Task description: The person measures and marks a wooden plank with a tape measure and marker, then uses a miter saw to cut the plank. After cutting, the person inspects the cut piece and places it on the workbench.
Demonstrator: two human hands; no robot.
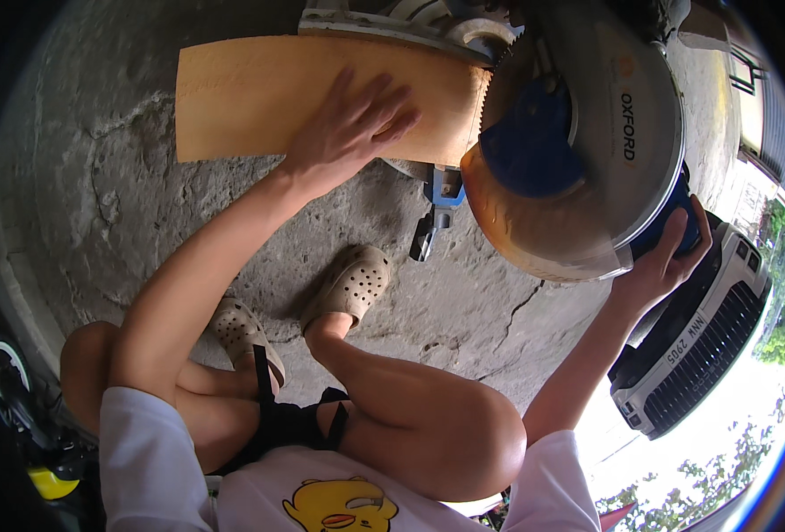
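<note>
A flat wooden board (233, 102) lies across the base of a miter saw (627, 97), its far edge along the metal fence (374, 27). My left hand (348, 129) rests on top of the board with its fingers stretched out. At the board's right end, the blade's toothed edge (486, 97) shows beside the wood; I cannot tell whether they touch. A clear guard with an orange tint and a blue disc (534, 146) cover much of the blade. On the right, my right hand (663, 262) is wrapped around the saw's dark blue handle (648, 232), partly hidden by the guard.
A blue and black piece (444, 191) of the saw juts toward me below the board. Cracked concrete floor (490, 324) lies underneath, close to my feet in beige clogs (357, 284). A vehicle's front (698, 332) stands at right; a wheeled thing (9, 377) at far left.
</note>
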